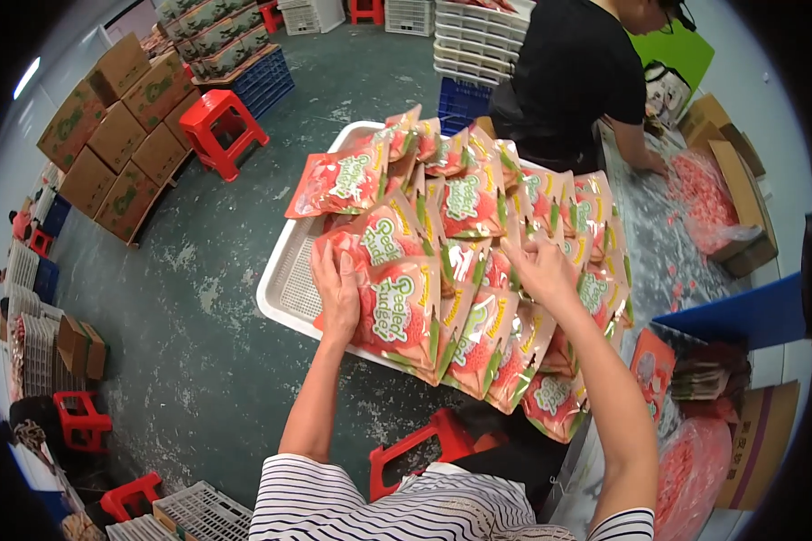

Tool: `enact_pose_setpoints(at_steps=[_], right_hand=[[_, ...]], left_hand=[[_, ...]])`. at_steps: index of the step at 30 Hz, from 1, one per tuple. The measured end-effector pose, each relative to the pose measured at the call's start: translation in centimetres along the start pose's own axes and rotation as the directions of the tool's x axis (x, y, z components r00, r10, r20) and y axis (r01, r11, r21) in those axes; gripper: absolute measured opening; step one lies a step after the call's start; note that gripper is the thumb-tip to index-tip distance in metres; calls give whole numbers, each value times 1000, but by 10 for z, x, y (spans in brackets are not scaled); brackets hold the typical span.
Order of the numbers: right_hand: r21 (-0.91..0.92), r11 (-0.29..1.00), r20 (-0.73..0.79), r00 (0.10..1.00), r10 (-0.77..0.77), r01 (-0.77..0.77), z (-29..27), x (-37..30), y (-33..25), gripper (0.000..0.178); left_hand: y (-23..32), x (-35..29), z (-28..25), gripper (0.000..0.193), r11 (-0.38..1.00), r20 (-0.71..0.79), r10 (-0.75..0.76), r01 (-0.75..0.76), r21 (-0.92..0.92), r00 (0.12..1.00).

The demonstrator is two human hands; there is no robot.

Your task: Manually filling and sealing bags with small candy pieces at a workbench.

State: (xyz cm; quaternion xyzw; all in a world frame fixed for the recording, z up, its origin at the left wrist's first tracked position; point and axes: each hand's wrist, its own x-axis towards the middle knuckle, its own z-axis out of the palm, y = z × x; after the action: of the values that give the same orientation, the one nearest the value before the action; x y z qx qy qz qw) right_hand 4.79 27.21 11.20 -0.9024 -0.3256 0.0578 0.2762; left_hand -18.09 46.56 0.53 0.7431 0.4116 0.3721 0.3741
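Rows of red and tan candy pouches [397, 302] stand packed and overlapping in a white plastic basket [284, 287]. My left hand [336, 293] lies against the leftmost pouches of the near rows, its fingers stretched along their side. Among the pouches right of the middle is my right hand [545, 273], its fingers curled and drawn together near the top edges. Whatever lies between those fingertips is hidden. At the far left of the basket one pouch [338, 183] leans outward, over the rim. The basket's perforated floor shows beside my left hand.
A metal worktable [645, 225] runs along the right, with bags of pink candy [702, 194] and open cartons [744, 194]. A person in black [564, 86] works there. Red stools [221, 131], stacked cartons [117, 135] and stacked trays [478, 45] stand around the green floor.
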Motion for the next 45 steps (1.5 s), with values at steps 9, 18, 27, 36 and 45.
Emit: enact_pose_setpoints(at_steps=[9, 18, 27, 36, 45], right_hand=[[180, 979, 2, 995, 100, -99, 61, 48, 0, 41], [275, 961, 2, 1000, 14, -14, 38, 15, 34, 26], [339, 939, 57, 998, 42, -58, 43, 12, 30, 22], [159, 970, 118, 979, 164, -182, 2, 23, 19, 61], [639, 681, 205, 932, 298, -358, 26, 117, 41, 64]], left_hand=[[-3, 11, 13, 59, 999, 107, 43, -44, 7, 993], [26, 0, 14, 57, 999, 243, 42, -36, -28, 969], [-28, 123, 4, 54, 902, -302, 330, -205, 380, 894], [-20, 128, 39, 61, 980, 61, 182, -186, 68, 981], [-33, 124, 37, 57, 991, 44, 124, -126, 43, 991]])
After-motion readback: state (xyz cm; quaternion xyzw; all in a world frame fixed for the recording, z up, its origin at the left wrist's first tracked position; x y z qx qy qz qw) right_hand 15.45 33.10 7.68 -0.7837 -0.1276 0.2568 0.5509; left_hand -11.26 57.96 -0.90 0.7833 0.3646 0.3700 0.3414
